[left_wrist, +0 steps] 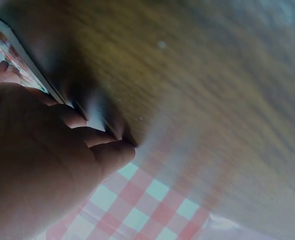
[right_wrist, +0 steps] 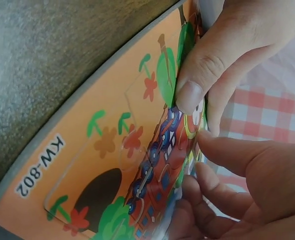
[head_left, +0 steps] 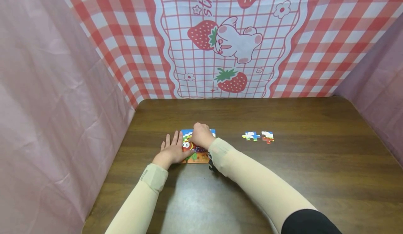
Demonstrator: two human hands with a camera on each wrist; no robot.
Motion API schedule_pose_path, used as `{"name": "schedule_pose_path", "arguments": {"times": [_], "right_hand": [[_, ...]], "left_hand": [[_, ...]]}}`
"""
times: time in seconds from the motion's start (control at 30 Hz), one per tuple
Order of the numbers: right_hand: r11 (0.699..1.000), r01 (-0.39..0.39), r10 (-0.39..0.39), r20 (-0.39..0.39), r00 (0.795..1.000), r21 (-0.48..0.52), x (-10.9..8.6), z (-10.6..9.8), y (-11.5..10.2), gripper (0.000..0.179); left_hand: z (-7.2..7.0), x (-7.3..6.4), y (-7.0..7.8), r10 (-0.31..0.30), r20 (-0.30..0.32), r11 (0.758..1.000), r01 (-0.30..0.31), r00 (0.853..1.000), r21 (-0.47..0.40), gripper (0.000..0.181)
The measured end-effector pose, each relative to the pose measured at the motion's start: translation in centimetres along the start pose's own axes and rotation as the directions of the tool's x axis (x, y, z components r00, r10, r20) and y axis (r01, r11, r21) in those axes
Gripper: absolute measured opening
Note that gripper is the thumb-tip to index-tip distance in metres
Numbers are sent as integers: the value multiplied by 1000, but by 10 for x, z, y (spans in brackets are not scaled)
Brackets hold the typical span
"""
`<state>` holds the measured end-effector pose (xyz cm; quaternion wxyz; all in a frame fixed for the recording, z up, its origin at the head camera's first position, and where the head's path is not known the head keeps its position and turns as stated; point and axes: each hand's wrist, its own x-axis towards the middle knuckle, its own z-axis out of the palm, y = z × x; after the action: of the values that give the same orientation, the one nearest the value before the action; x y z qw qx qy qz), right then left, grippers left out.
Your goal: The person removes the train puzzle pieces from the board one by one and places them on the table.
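A picture puzzle in a flat tray (head_left: 201, 159) lies on the table, with a red cartoon face with big eyes, an orange ground and "KW-802" printed on its border. My left hand (head_left: 171, 153) lies spread at its left side, thumb stretched across the picture and fingers beyond the edge. In the right wrist view the left thumb (right_wrist: 190, 95) rests on the puzzle. My right hand (head_left: 202, 136) is over the puzzle's upper middle, its fingers curled and the thumb tip at the picture surface. I cannot tell whether those fingers hold a piece.
Two loose puzzle pieces, one blue and white (head_left: 252, 136) and one red and white (head_left: 268, 136), lie to the right of the tray on the wooden table (head_left: 308, 150). A checked strawberry curtain (head_left: 233, 80) hangs behind, with pink cloth (head_left: 63, 87) at the left side.
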<state>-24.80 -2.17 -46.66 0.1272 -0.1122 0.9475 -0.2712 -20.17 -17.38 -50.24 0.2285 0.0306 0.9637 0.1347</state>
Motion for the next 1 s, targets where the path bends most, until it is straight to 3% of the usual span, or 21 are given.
{"name": "schedule_pose_path", "arguments": {"times": [0.17,0.37,0.6,0.8,1.0], "right_hand": [[999,18,-17,-36,999,48,3,1,2,23],[991,49,-38,-90,995,125,3,0,4,26],[983,58,-40,-106,994,174,5,3,7,16],[978,63,-41,-116,992,199,5,5,8,34],[981,86,-62,-144,988,171,4,4,9,18]], "left_hand": [[2,4,-2,-5,3,1000,5,1000,8,105],[3,4,-3,0,-5,1000,0,1000,-1,106],[3,5,-2,-7,4,1000,7,1000,11,107],[2,2,-1,-5,5,1000,5,1000,-7,105],[1,0,-1,1,-2,1000,-1,1000,-5,104]]}}
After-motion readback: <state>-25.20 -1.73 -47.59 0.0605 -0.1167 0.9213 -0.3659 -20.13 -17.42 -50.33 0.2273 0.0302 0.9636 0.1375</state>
